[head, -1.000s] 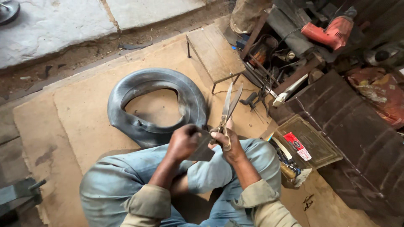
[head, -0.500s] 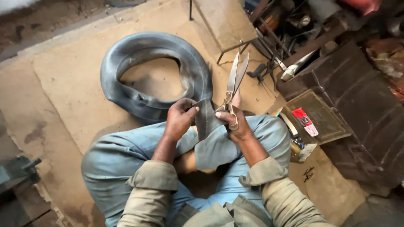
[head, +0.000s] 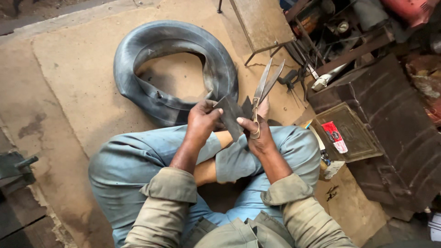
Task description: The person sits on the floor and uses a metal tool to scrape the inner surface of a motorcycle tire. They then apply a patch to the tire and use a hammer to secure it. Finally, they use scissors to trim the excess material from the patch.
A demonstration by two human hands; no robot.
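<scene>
Since half a second ago: both hands raised slightly and drawn together above the crossed legs, dark rubber piece (head: 230,117) now turned flatter toward the camera, scissors (head: 265,92) still pointing up and away with blades a little parted. Left hand (head: 200,123) curled closed around the left edge of the rubber piece, thumb on top, fingers underneath. Right hand (head: 259,135) closed through the scissor handles, thumb tip pressed on the lower right edge of the same rubber piece, so held by both hands at once. Rubber piece itself: flat, dark grey, roughly four-sided, tilted, held between the hands just above the knees, its far corner close to the scissor blades; whether touching them, cannot tell. Beyond the hands, lying on the brown board floor (head: 82,78): black inner tube (head: 138,87), limp and folded in on one side, near the left hand but apart from it. To the right, beside the right knee: shallow olive metal tray (head: 356,138) with a red-and-white packet (head: 334,136) lying on it. Further back right: cluttered heap of metal tools and parts (head: 340,41). Light blue trousers (head: 138,160) and khaki sleeves (head: 174,188) filling the lower view.
</scene>
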